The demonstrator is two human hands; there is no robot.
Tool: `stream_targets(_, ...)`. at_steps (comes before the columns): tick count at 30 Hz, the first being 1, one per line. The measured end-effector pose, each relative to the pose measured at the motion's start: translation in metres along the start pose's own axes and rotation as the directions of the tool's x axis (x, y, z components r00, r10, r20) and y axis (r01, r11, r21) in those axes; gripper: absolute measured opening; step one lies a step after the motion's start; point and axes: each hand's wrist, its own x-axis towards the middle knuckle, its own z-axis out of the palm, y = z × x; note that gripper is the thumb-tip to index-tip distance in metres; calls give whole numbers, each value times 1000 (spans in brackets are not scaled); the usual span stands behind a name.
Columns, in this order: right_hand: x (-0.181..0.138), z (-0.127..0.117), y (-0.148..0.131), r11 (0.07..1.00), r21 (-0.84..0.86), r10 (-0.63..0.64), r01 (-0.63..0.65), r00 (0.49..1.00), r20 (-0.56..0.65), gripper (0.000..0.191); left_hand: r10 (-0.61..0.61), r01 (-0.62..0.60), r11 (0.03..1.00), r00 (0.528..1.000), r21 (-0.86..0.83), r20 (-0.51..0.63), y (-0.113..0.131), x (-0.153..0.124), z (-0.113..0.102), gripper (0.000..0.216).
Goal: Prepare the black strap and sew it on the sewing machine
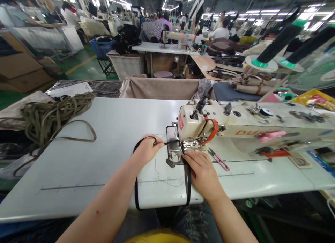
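A narrow black strap (188,187) hangs over the table's front edge in a loop, its two sides running up to my hands. My left hand (147,148) pinches the strap left of the sewing machine (199,122), with a short length stretched to the metal needle plate (174,145). My right hand (200,164) lies in front of the presser foot (190,144), fingers bent over the strap and pressing it down at the plate. Pink-handled thread snips (219,160) lie just right of my right hand. Loose dark thread (158,173) curls on the tabletop between my arms.
A tangled heap of olive webbing (52,113) covers the table's left end. Behind the table stands a beige fabric-lined bin (159,87). Large thread cones (277,44) and a fan (316,73) rise at the right. Other people sit at machines farther back.
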Motion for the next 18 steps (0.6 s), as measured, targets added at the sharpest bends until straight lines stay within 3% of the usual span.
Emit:
stream_targets(6, -1, 1, 0, 1000, -18, 6, -7, 1000, -17, 42, -39, 48, 994, 995, -97, 91, 0, -3, -6, 21)
stream_targets(18, -1, 1, 1, 999, -5, 35, -35, 999, -41, 37, -65, 93, 980, 985, -176, 158, -6, -5, -12, 26)
